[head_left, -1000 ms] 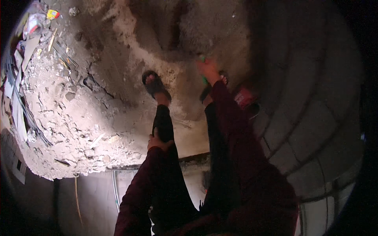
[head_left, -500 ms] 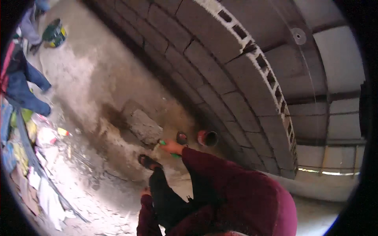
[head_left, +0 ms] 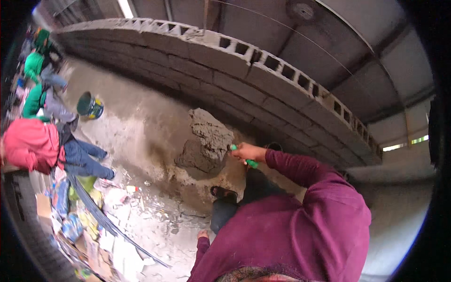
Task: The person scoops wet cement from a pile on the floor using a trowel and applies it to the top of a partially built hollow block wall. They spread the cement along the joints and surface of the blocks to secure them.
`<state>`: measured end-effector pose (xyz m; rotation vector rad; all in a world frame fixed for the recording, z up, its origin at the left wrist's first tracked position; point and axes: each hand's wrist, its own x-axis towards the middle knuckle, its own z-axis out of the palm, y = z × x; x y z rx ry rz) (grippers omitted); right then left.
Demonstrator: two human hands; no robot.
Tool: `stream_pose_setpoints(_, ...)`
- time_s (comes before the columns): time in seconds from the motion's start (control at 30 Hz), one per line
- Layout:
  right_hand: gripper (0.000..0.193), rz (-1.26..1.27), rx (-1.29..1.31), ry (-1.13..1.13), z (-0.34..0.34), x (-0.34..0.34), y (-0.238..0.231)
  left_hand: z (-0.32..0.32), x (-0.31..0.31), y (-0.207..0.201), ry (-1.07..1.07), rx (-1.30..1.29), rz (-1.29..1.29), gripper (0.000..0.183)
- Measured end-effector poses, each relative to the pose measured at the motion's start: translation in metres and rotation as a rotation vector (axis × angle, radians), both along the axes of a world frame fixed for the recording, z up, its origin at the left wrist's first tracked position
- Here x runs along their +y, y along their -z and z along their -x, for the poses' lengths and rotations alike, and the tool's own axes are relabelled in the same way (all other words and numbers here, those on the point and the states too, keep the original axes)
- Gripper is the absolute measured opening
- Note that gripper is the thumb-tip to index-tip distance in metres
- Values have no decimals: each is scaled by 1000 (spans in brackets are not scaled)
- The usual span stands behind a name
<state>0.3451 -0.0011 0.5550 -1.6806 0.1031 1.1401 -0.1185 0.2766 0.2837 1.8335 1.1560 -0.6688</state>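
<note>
My right hand [head_left: 249, 152] is closed round a tool with a green handle [head_left: 252, 163]; the handle shows on both sides of the fist, and I cannot make out its working end. Just left of this hand, a rough heap of wet grey mortar [head_left: 211, 134] lies on the concrete floor, with a darker, smoother patch beside it. Lower down, my left hand [head_left: 203, 233] hangs near my leg, away from the mortar, its fingers too small to read. My sandalled foot [head_left: 224, 192] stands close to the heap.
A low hollow-block wall [head_left: 235, 84] runs behind the mortar. A dark bucket [head_left: 273, 146] is partly behind my right forearm. Farther left are a green bucket [head_left: 90, 108] and several people, one in a red top [head_left: 35, 143]. Cardboard, rags and a black hose [head_left: 94, 204] litter the lower left.
The view has swung, bringing the people at left into sight. The mortar heap now looks taller and rougher beside my right hand, which still grips the green-handled tool.
</note>
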Motion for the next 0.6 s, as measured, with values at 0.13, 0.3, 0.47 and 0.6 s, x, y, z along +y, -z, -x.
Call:
stream_pose_setpoints(0.13,26,-60,25,123,-11,-28,-40,-11,31,7,-112,-115,314,33)
stream_pose_setpoints(0.3,22,-93,124,270,-25,-76,-94,-61,43,12,498,-77,-102,31)
stream_pose_setpoints(0.47,22,-74,100,310,-42,-126,-117,-107,45,20,36,-214,328,31)
stream_pose_setpoints(0.6,22,-65,160,351,-58,-190,-122,-131,25,2,766,-147,-201,26)
